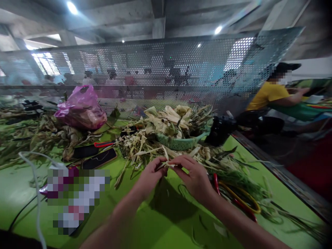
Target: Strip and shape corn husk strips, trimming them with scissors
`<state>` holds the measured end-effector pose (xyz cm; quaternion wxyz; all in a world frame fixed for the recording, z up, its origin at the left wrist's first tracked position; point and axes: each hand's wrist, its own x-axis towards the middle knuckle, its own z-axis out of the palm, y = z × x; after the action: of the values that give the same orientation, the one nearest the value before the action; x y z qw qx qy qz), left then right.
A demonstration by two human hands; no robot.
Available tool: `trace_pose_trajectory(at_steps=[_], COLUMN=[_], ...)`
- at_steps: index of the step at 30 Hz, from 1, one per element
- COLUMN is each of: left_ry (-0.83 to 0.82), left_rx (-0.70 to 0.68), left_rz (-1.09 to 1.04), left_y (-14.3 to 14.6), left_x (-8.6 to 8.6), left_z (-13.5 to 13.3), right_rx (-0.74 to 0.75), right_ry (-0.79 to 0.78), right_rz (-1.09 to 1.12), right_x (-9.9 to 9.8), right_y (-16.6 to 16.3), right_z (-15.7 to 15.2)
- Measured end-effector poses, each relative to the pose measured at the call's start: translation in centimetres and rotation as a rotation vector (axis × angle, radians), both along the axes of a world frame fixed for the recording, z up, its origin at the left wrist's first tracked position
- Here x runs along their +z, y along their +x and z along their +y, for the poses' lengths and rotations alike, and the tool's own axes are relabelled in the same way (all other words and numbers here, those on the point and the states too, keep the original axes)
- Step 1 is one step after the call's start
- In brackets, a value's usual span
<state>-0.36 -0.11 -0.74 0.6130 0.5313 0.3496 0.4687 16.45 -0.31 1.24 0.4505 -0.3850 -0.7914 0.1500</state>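
Strips of pale dried corn husk (pixel 166 154) are pinched between my two hands above the green table (pixel 129 211). My left hand (pixel 153 172) is closed on the husk, with its thumb and fingers pressed together. From the other side, my right hand (pixel 193 173) grips the same strips with thumb and forefinger. Just beyond my fingers lies a heap of shredded husk (pixel 140 143). Behind it a green perforated basket (pixel 176 142) is piled with dry husks (pixel 168 121).
Left are a dark phone (pixel 100 159), a red cutter knife (pixel 103 144), a pink plastic bag (pixel 80 109) and a white cable (pixel 35 176). Right lie red-and-yellow-handled tools (pixel 241 197), green fibres and a black container (pixel 220 129). A perforated screen (pixel 116 69) stands behind; a co-worker (pixel 272 93) sits right.
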Motion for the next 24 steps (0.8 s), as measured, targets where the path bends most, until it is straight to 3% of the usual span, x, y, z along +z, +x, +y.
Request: trace_pose_trajectory(at_steps=[10, 17, 24], left_ry=[0.019, 0.142, 0.195], left_rx=[-0.121, -0.078, -0.044], left_rz=[0.108, 0.191, 0.309], left_y=[-0.3, -0.2, -0.3], left_x=[0.4, 1.3, 0.3], left_z=[-0.5, -0.6, 0.1], right_rx=[-0.060, 0.026, 0.010], right_ry=[-0.181, -0.346, -0.513], right_rz=[0.193, 0.330, 0.464], right_x=[1.0, 0.9, 0.8], right_y=[0.1, -0.1, -0.5], right_z=[0.2, 0.2, 0.3])
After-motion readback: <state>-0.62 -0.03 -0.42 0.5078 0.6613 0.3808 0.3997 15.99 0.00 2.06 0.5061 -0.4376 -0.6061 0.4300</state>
